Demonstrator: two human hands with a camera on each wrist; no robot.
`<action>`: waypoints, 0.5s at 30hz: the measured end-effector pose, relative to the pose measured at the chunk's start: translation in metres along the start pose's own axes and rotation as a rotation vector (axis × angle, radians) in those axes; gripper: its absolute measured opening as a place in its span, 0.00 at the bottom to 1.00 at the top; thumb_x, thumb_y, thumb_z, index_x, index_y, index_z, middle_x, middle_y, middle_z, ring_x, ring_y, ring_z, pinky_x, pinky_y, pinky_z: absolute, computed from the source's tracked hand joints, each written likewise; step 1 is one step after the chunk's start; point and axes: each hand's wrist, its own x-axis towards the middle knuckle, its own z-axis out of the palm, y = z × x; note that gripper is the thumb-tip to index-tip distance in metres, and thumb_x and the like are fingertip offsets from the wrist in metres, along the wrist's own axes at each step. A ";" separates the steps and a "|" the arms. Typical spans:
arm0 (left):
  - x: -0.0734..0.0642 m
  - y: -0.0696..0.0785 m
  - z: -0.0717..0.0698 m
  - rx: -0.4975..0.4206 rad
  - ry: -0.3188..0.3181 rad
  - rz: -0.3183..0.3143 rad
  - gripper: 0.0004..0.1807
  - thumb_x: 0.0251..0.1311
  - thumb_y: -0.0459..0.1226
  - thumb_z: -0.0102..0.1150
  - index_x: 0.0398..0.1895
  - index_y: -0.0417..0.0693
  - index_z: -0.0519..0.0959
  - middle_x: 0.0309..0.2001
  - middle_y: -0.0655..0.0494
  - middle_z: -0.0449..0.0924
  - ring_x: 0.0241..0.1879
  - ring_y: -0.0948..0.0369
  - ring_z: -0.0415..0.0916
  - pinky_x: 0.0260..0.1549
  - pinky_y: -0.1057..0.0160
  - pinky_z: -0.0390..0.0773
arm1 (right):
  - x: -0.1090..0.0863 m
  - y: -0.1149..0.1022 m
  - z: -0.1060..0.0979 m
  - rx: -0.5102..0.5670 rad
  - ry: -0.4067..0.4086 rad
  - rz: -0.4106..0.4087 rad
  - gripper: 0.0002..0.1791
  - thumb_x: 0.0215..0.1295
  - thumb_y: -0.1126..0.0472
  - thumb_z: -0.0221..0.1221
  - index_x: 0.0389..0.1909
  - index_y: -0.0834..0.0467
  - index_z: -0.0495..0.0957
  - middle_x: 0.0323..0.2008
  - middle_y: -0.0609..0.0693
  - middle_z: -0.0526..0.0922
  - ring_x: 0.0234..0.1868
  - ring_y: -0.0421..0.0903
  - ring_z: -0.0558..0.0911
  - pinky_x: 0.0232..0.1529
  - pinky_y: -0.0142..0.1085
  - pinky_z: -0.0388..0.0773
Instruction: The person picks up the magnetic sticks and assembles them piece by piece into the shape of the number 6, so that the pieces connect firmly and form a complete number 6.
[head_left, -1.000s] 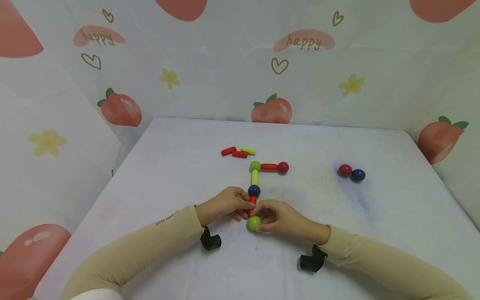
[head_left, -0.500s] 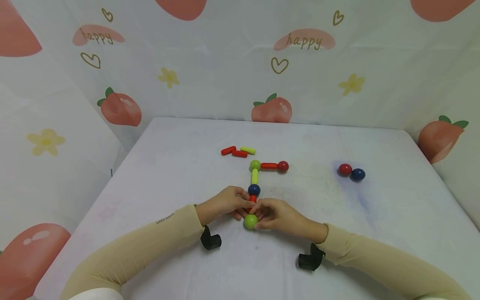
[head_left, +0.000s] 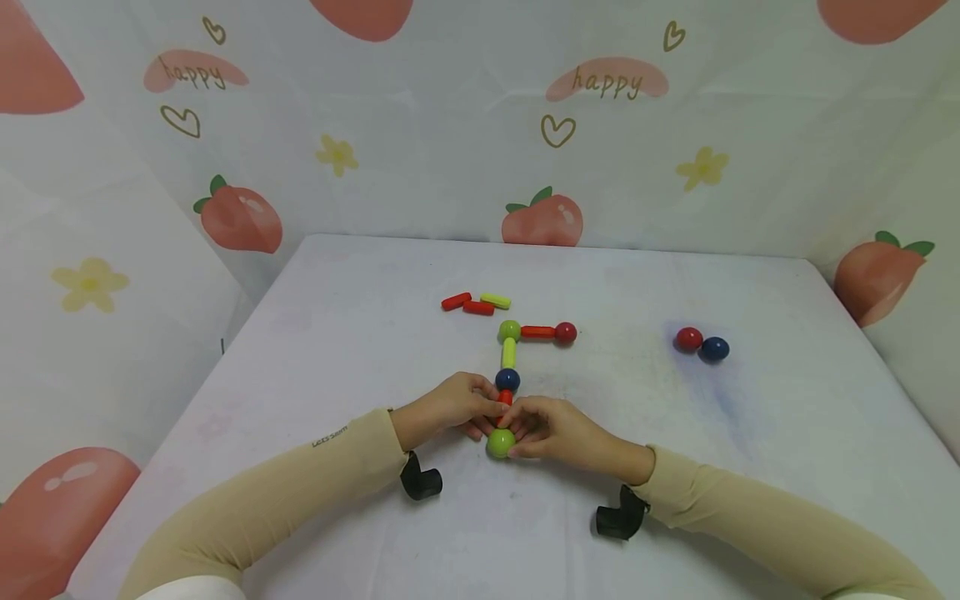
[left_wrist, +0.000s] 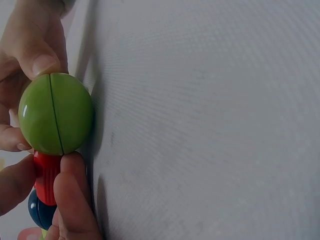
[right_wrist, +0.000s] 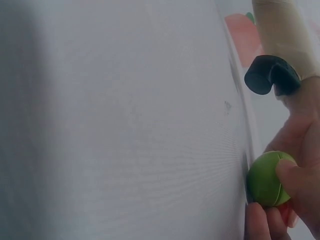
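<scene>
My left hand [head_left: 457, 405] pinches a red rod [left_wrist: 47, 176] between thumb and fingers. One end of that rod meets a blue ball [head_left: 507, 380]; its other end meets a green ball [left_wrist: 56, 114]. My right hand [head_left: 558, 432] holds this near green ball, its thumb pressed on the side. Beyond the blue ball a yellow-green rod [head_left: 509, 354] runs to a second green ball [head_left: 510, 331]. From there another red rod [head_left: 537, 332] leads right to a red ball [head_left: 566, 332]. The whole chain lies on the white table.
Two loose red rods [head_left: 478, 307] and a yellow-green rod [head_left: 496, 301] lie behind the chain. At the right sit a loose red ball [head_left: 689, 339] and a blue ball [head_left: 715, 348], side by side. A printed cloth [head_left: 420, 125] hangs behind the table.
The near green ball has shifted slightly left and away from me, into line with the red rod, with my right hand moving along. My left hand stays almost still.
</scene>
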 end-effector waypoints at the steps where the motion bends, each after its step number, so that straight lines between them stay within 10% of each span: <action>1: 0.000 0.000 0.000 -0.001 -0.001 -0.002 0.11 0.62 0.36 0.61 0.44 0.38 0.75 0.27 0.52 0.81 0.22 0.64 0.77 0.20 0.71 0.76 | 0.000 0.000 0.000 -0.001 -0.001 0.002 0.17 0.55 0.66 0.69 0.46 0.57 0.79 0.39 0.49 0.82 0.41 0.42 0.82 0.42 0.29 0.80; 15: 0.000 0.000 0.000 -0.015 -0.002 -0.010 0.11 0.62 0.35 0.61 0.44 0.39 0.75 0.26 0.53 0.80 0.22 0.64 0.77 0.20 0.71 0.76 | 0.000 0.000 0.000 0.003 -0.003 0.010 0.17 0.55 0.65 0.69 0.45 0.57 0.79 0.39 0.49 0.82 0.41 0.43 0.82 0.43 0.29 0.80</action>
